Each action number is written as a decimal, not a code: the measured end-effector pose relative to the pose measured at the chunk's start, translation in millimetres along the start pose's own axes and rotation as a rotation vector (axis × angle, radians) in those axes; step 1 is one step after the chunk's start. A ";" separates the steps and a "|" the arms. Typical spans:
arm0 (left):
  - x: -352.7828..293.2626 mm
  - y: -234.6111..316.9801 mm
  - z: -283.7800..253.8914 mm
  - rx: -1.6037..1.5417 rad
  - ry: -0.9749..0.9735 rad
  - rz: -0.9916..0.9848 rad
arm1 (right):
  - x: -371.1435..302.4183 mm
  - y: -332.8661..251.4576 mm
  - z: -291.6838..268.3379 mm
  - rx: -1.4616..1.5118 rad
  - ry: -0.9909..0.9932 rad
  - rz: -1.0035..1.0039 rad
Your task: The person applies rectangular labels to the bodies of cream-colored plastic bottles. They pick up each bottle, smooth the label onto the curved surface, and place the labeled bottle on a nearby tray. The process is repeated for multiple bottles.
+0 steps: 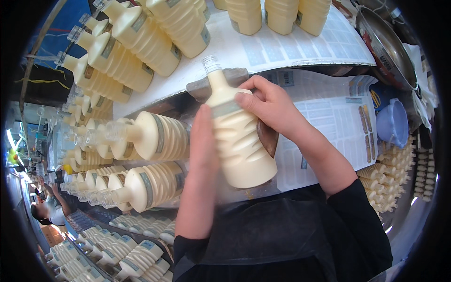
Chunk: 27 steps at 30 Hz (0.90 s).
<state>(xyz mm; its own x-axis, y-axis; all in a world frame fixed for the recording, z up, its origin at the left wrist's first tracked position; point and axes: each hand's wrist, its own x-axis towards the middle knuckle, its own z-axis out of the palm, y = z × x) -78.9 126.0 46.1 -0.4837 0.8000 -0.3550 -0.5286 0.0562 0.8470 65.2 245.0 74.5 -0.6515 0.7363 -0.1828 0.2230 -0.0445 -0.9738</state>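
Observation:
A cream-coloured plastic bottle with a wavy ribbed body and a clear threaded neck lies tilted in front of me, its neck pointing away. A grey-green label strip runs across its shoulder. My right hand grips the shoulder from the right, the thumb pressing on the strip's end and the fingers bent behind. Along the bottle's left side my left hand lies flat, fingers stretched, slightly blurred. A worn brown block shows behind the neck, and another brown piece shows beside the body.
Label sheets lie at the right, beside a lilac bucket. More cream bottles lie stacked at my left; others stand on the far white table. A large metal pan is at far right. Another person is at far left.

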 end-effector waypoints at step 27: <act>-5.3 15.1 16.7 0.703 0.064 0.460 | -6.1 -10.5 -29.8 0.267 0.074 -0.011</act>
<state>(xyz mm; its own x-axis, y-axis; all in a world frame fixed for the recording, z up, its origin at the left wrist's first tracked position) -72.7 132.6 67.4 -0.5945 0.7999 0.0817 0.2775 0.1088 0.9545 88.4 261.1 89.8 -0.5962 0.7844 -0.1709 0.0109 -0.2049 -0.9787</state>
